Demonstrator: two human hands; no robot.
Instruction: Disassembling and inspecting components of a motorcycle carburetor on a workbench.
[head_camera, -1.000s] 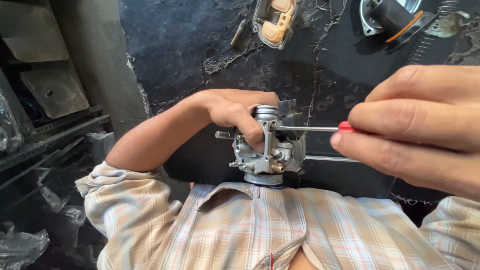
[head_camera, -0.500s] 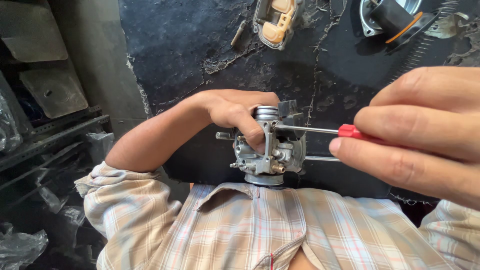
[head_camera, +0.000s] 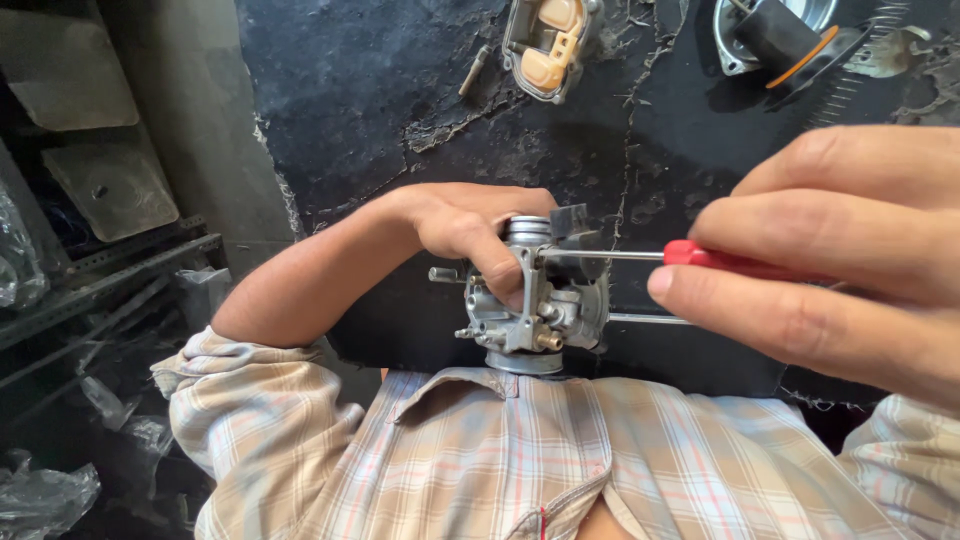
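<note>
Head view looks down over a plaid shirt collar (head_camera: 470, 385) at the bottom edge, with both arms raised in front of it. Nearest on the right side, the right hand (head_camera: 830, 255) fills that edge of the frame; its fingers (head_camera: 770, 320) are pinched closed around the red handle of a screwdriver (head_camera: 700, 257), whose thin metal shaft runs level to the left and meets the upper side of a metal carburetor (head_camera: 535, 300). A second thin rod sticks out of the carburetor lower down toward the right. The carburetor sits upright just above the collar, near the middle, held off the dark counter (head_camera: 380, 110) rather than resting on it. The left hand (head_camera: 465, 225) wraps over its top and left side, fingers closed on the body, thumb down the front. Beyond the hands, near the counter's far edge, lie a carburetor bowl with tan floats (head_camera: 548, 40) and, toward the far right corner, a round metal part with a black cylinder and orange ring (head_camera: 775, 35). Grey metal shelving (head_camera: 110, 270) stands off the counter's left edge
</note>
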